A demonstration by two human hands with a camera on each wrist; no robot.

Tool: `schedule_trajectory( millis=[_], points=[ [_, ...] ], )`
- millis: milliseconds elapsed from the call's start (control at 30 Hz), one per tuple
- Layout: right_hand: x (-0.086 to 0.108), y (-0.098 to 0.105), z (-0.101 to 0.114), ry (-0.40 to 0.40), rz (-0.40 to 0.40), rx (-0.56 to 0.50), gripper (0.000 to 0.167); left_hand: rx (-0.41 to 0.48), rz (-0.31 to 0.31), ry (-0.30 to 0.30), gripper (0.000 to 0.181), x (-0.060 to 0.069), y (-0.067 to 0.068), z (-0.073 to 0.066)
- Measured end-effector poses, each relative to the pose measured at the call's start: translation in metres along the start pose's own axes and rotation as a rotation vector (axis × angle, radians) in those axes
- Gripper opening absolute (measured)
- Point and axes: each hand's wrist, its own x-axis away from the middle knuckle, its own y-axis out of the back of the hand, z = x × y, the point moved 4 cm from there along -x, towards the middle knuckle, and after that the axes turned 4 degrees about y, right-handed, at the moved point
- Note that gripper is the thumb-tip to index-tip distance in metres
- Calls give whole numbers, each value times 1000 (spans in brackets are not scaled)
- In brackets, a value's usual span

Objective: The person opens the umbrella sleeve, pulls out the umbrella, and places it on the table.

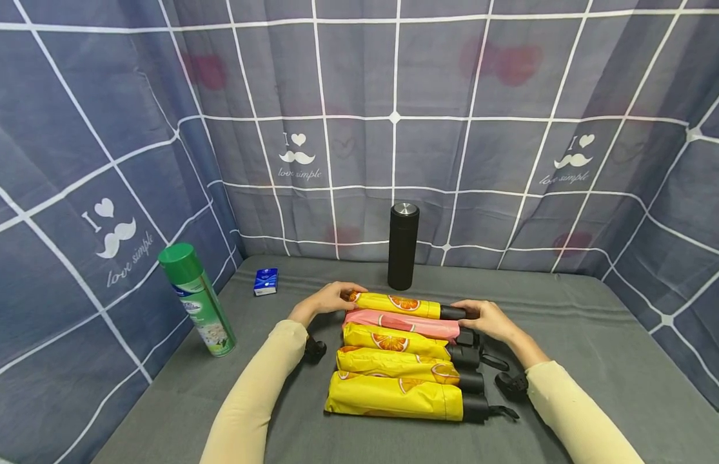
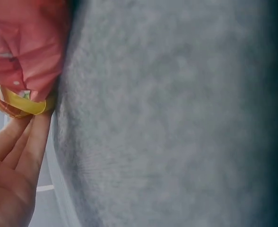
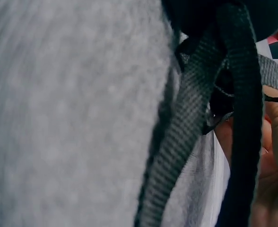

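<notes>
Umbrellas (image 1: 394, 396) are lying in a row, four looking sorted; left hand (image 1: 331, 299) and right hand (image 1: 490, 318) are pinching the 12 o'clock orange-slice umbrella (image 1: 388, 302) by its ends, imo the last one left.

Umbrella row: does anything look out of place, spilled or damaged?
No spill or damage shows. The pink umbrella, second from the far end, stands out by colour among four yellow umbrellas. Black straps also stick out a little untidily beyond some handles on the right.
</notes>
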Motion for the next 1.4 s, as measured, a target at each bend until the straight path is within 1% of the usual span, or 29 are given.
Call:
schedule_trajectory(
  millis=[167, 300, 367, 433, 500, 533, 567, 667, 733, 767, 833, 900, 967, 1133, 1267, 1400],
  points=[
    [-1, 1, -1, 24, -29, 37, 35, -17, -36, 43, 41, -3, 0, 0],
    [-6, 4, 4, 43, -27, 33, 36, -30, -68, 57, 40, -3, 5, -2],
    [-9, 9, 8, 42, -34, 20, 38, -30, -95, 51, 40, -3, 9, -5],
    [-11, 15, 14, 32, -49, 3, 39, -26, -124, 32, 39, -4, 15, -9],
    [-14, 23, 19, 20, -73, -7, 40, -3, -154, 0, 38, -5, 21, -14],
    [-15, 26, 21, 12, -86, -16, 40, 27, -164, -17, 38, -5, 23, -17],
    [-16, 30, 23, 3, -103, -23, 41, 78, -168, -34, 38, -6, 26, -19],
    [-16, 38, 30, -27, -141, -68, 43, 274, -166, -82, 38, -6, 30, -26],
    [-16, 41, 35, -49, -160, -120, 43, 413, -153, -93, 39, -6, 30, -29],
    [-15, 43, 40, -53, -166, -140, 43, 467, -150, -96, 39, -6, 30, -31],
    [-13, 45, 51, -57, -175, -180, 42, 528, -153, -93, 39, -5, 29, -33],
    [-11, 47, 61, -49, -194, -207, 41, 566, -158, -91, 40, -4, 28, -36],
    [-10, 48, 71, -34, -217, -227, 40, 580, -175, -102, 40, -1, 28, -43],
    [-9, 44, 77, -15, -261, -323, 40, 564, -223, -118, 40, 8, 30, -58],
    [-11, 41, 74, 11, -295, -370, 41, 563, -220, -130, 40, 11, 30, -62],
    [-13, 39, 61, 23, -316, -442, 40, 539, -212, -159, 41, 14, 32, -66]
  ],
)
